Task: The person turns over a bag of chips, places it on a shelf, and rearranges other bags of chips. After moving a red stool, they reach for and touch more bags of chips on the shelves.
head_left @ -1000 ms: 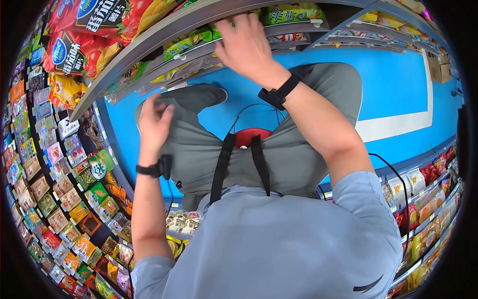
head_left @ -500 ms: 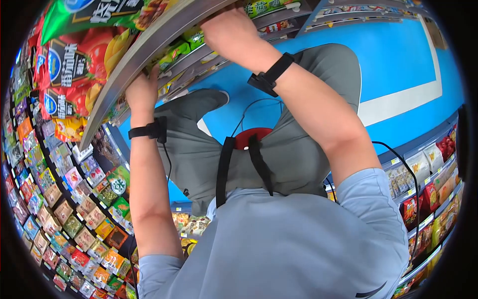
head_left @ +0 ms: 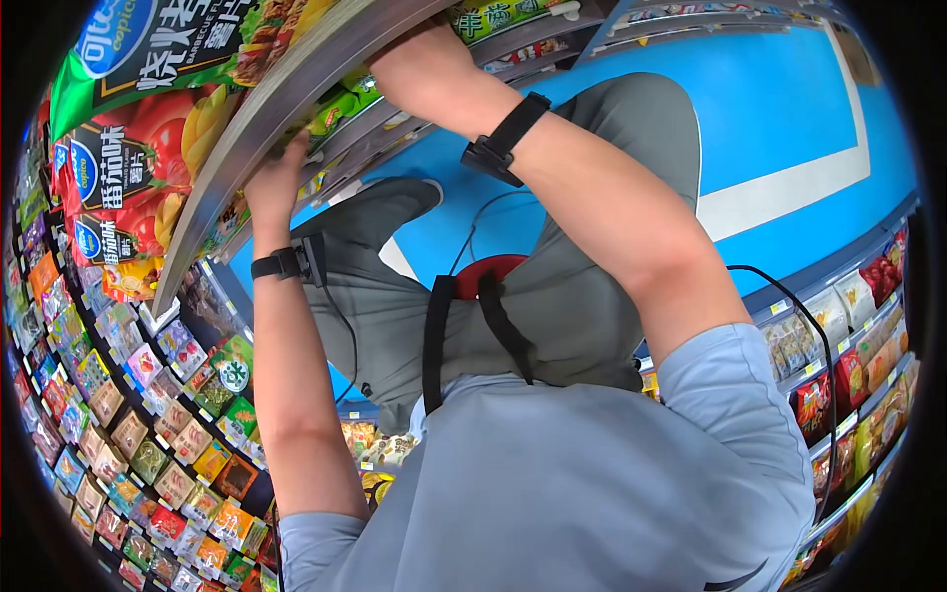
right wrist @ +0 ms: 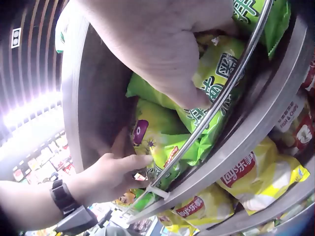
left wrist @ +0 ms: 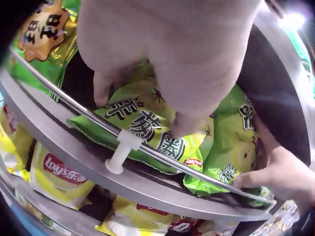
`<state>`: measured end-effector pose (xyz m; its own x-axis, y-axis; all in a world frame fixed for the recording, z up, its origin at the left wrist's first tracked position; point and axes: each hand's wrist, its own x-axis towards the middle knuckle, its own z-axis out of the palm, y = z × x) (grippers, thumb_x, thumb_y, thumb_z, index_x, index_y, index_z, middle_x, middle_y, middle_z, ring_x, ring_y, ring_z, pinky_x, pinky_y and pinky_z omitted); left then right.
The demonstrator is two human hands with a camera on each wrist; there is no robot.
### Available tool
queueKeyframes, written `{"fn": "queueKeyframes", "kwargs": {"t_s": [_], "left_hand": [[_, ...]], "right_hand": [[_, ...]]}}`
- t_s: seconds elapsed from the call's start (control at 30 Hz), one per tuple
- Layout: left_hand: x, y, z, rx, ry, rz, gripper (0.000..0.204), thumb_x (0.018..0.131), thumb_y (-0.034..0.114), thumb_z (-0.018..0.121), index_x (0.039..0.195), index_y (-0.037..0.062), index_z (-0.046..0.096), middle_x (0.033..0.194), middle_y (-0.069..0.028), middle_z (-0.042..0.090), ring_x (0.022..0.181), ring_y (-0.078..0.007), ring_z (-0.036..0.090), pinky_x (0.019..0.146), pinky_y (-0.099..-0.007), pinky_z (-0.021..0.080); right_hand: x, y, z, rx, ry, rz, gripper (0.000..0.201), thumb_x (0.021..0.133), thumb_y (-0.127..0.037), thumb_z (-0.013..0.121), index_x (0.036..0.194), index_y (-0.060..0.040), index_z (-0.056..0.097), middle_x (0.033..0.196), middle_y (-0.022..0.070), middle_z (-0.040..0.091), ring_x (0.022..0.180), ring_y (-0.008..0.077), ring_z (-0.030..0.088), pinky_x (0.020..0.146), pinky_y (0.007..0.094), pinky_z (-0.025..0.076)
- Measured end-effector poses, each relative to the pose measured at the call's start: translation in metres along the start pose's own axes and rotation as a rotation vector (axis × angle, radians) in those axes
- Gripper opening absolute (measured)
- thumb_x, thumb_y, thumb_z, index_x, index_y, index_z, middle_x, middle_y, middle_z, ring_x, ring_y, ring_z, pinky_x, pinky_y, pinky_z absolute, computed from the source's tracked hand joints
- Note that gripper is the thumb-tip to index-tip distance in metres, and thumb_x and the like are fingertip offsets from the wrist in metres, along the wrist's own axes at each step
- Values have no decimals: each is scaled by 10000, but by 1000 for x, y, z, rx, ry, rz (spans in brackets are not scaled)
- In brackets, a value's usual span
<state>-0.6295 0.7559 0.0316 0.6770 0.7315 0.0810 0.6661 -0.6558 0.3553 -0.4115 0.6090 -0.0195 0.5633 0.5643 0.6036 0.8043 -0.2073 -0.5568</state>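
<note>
In the head view my left hand (head_left: pixel 272 189) and right hand (head_left: pixel 419 67) reach under the overhanging shelf board (head_left: pixel 286 99), which hides part of the fingers. The left wrist view has my left hand spread over a green snack bag (left wrist: pixel 142 118) with black lettering, fingers and thumb on either side. My right hand (left wrist: pixel 280 172) holds the green bag (left wrist: pixel 236 142) beside it, thumb in front and fingers at the back. From the right wrist, my right thumb presses that bag's lettered front. Both bags lie tilted behind a metal rail (left wrist: pixel 162 156).
Yellow Lay's bags (left wrist: pixel 59 172) fill the shelf below. Red tomato chip bags (head_left: pixel 148 148) stand above the board. Snack packets (head_left: pixel 148 454) cover the left wall, with more stocked shelves (head_left: pixel 838 375) at the lower right. The person sits on a red seat (head_left: pixel 493 271).
My left hand has moved from above the knee up to the shelf. The right hand has gone further left and deeper under the board, and the head view has shifted with the body.
</note>
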Motion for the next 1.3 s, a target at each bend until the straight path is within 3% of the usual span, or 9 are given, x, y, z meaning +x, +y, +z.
{"fn": "queueKeyframes", "kwargs": {"t_s": [0.13, 0.2, 0.23, 0.53, 0.6, 0.87, 0.93, 1.03, 1.3], "left_hand": [[10, -25, 7, -503, 40, -168, 564, 926, 312, 785, 1331, -44, 622, 1390, -301, 624, 1299, -425, 593, 1097, -439, 454], [13, -39, -3, -37, -50, -90, 508, 940, 274, 754, 1312, -48, 628, 1379, -296, 632, 1272, -416, 604, 1092, -430, 456], [15, -42, -7, 424, -139, -9, 453, 953, 237, 723, 1292, -51, 634, 1368, -292, 640, 1245, -407, 615, 1087, -421, 457], [33, -73, 10, 470, -179, -4, 352, 1007, 180, 554, 1272, 7, 709, 1274, -281, 700, 1222, -469, 645, 1023, -509, 505], [35, -75, 10, 510, -170, 44, 351, 1001, 167, 556, 1275, 10, 707, 1276, -281, 700, 1224, -467, 646, 1025, -508, 505], [34, -105, 24, 518, -135, 51, 349, 970, 105, 565, 1274, 3, 703, 1274, -281, 704, 1211, -464, 652, 1026, -486, 509], [37, -129, 36, -252, -60, -233, 345, 958, 90, 560, 1254, -11, 704, 1253, -280, 712, 1166, -458, 669, 1004, -473, 520], [27, -108, 16, 515, -167, 138, 325, 957, 91, 554, 1220, -22, 707, 1231, -276, 717, 1128, -441, 678, 981, -459, 526], [25, -150, 15, 143, -199, 147, 261, 960, 102, 566, 1143, -17, 710, 1087, -216, 748, 993, -371, 696, 910, -420, 535]], "right_hand": [[2, 4, -5, 40, -231, 15, 319, 916, -211, 676, 1203, -85, 737, 1262, 175, 695, 1190, 383, 652, 979, 538, 543], [8, 3, -15, 58, -597, 124, 304, 890, -250, 721, 1141, -84, 762, 1196, 181, 722, 1101, 376, 704, 909, 504, 591], [8, 3, -16, 60, -594, 124, 304, 890, -250, 721, 1141, -84, 762, 1196, 181, 722, 1101, 376, 704, 909, 504, 591], [20, 8, -20, 239, -263, 136, 342, 893, -348, 746, 1116, -90, 766, 1150, 133, 747, 1111, 339, 703, 911, 483, 582], [26, 5, -35, 728, -165, 135, 321, 934, -215, 726, 1159, 12, 697, 1120, 261, 723, 1101, 432, 661, 941, 495, 528], [29, 24, 1, 584, -251, 67, 306, 939, -235, 730, 1148, -11, 718, 1170, 232, 728, 1137, 384, 668, 960, 467, 526], [27, 31, 17, 541, -250, 51, 306, 942, -235, 725, 1155, -15, 720, 1179, 226, 729, 1140, 379, 670, 964, 468, 526], [24, 44, 36, 508, -274, 57, 362, 961, -315, 697, 1188, -34, 718, 1226, 215, 724, 1172, 381, 657, 996, 473, 514], [31, 46, 27, 202, -396, -76, 446, 962, -422, 660, 1238, -75, 711, 1306, 202, 705, 1231, 372, 631, 1050, 481, 486]]}}
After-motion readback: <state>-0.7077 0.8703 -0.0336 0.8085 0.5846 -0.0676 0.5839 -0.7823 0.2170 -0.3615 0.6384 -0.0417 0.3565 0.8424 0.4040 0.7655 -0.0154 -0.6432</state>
